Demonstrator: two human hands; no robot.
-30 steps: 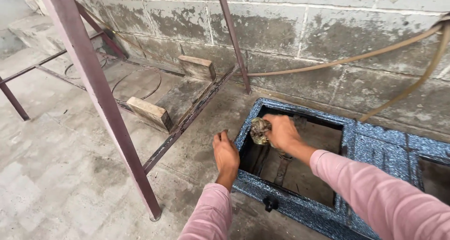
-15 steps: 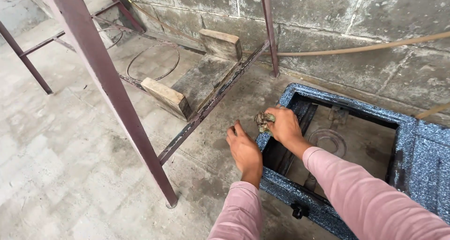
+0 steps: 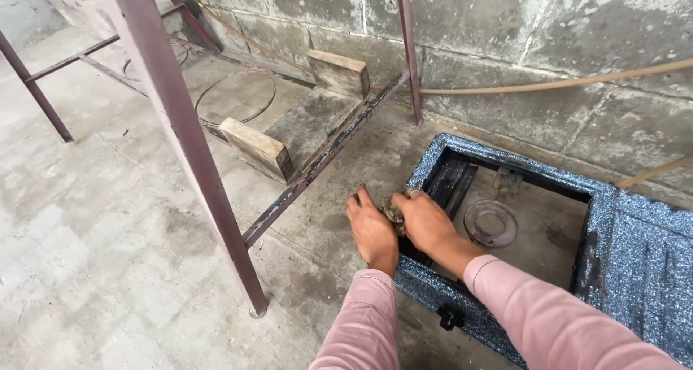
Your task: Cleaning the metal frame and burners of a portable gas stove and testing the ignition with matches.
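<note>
On the concrete floor (image 3: 94, 269), at the left front corner of a speckled blue metal stove frame (image 3: 635, 247), both hands meet over a small grimy lump (image 3: 393, 212). The head view shows the left hand (image 3: 374, 229) lying on the floor side of that corner, fingers together and curved, pressed against the lump. The right hand (image 3: 426, 222) comes from the frame side, fingers folded over the lump's top, so it is pinched between the two hands just at the frame's edge. Neither hand is spread; both are closed narrowly about it. Only a brownish, uneven sliver shows between the fingers; whether it is a wad of cloth or a dirty metal part I cannot tell. It looks small and light, and dirty enough to be greasy, so a grip round its sides with the fingertips would likely hold better than a flat palm.

Inside the open frame a round metal disc (image 3: 491, 222) lies on the floor, apart from the hands, and a black knob (image 3: 450, 316) sits on the frame's front face below the right forearm. A rusty maroon steel leg (image 3: 195, 160) stands near the left hand, part of a stand whose low bar runs back towards the block wall (image 3: 505, 45). Two wooden blocks (image 3: 256, 148) rest by that bar, and a tan hose (image 3: 548, 85) runs along the wall.
</note>
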